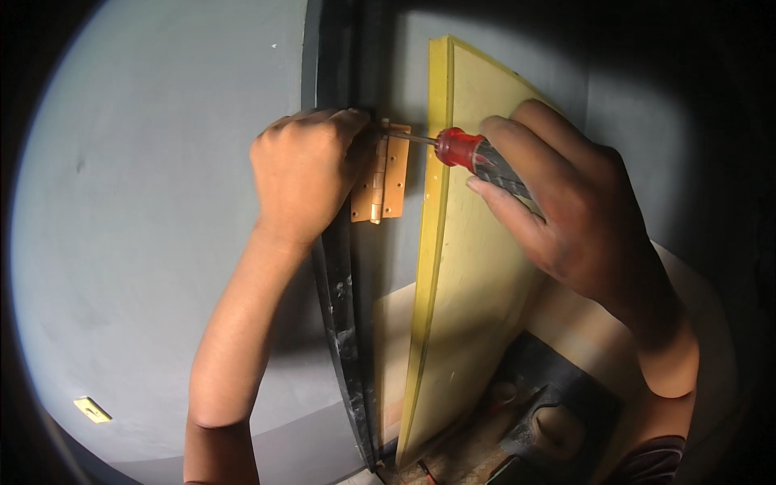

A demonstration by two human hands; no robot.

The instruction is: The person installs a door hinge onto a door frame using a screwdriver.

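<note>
A brass-coloured butt hinge [396, 174] lies opened out against the dark door frame [343, 347], with several screw holes in its leaves. My left hand [303, 158] is closed at the hinge's upper left. Its fingertips are hidden, so what they pinch does not show. In my right hand [558, 194] is a screwdriver [461, 148] with a red and black handle. Its metal shaft points left across the hinge's upper part, and the tip ends beside my left fingers, out of sight.
Just right of the hinge stands a yellow-edged, pale door panel [485, 242], angled away from the frame. Grey wall [162, 202] fills the left, with a small yellow plate [93, 410] low on it. Dark objects [558, 420] sit on the floor at lower right.
</note>
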